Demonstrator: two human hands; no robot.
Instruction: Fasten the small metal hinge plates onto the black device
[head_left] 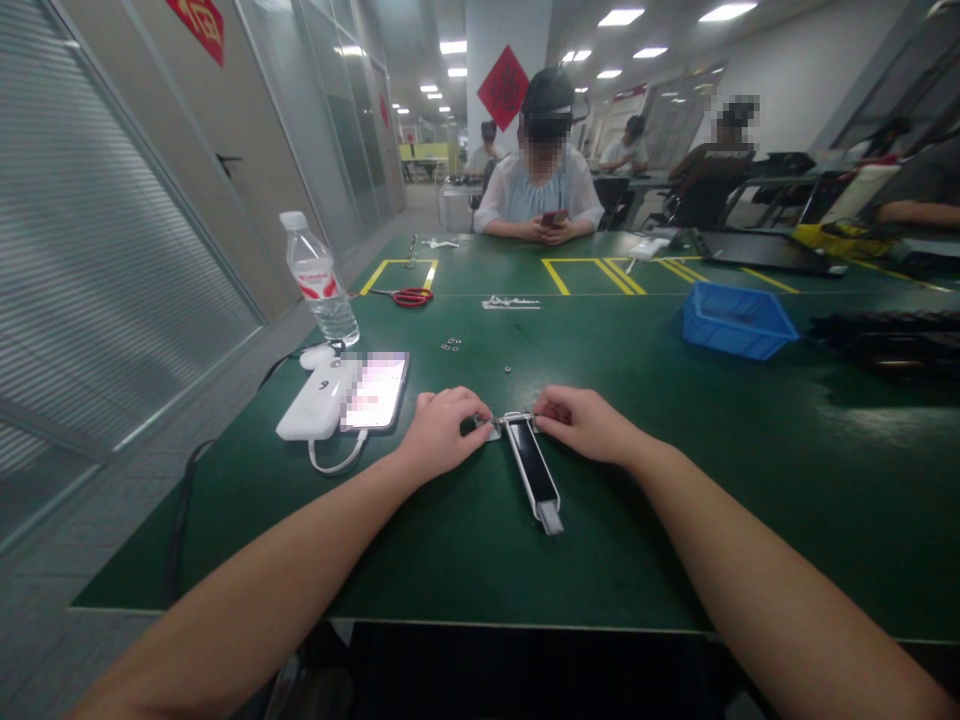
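Note:
A slim white device (534,462) with a long black face lies tilted on the green table, a grey tab at its near end. My left hand (448,428) is at the left of its far end, thumb and fingers pinched at a small shiny piece (493,430). On the other side, my right hand (574,420) has its fingers curled together at the device's far right corner; what they hold, if anything, is hidden. A tiny ring-like part (508,370) rests beyond the device, and several small metal parts (451,345) lie farther left.
A white power bank (309,400), a lit phone (382,390) and a water bottle (321,285) stand or lie at left. Red-handled scissors (412,297), white strips (511,303) and a blue bin (739,320) are farther back. A person (540,185) sits opposite.

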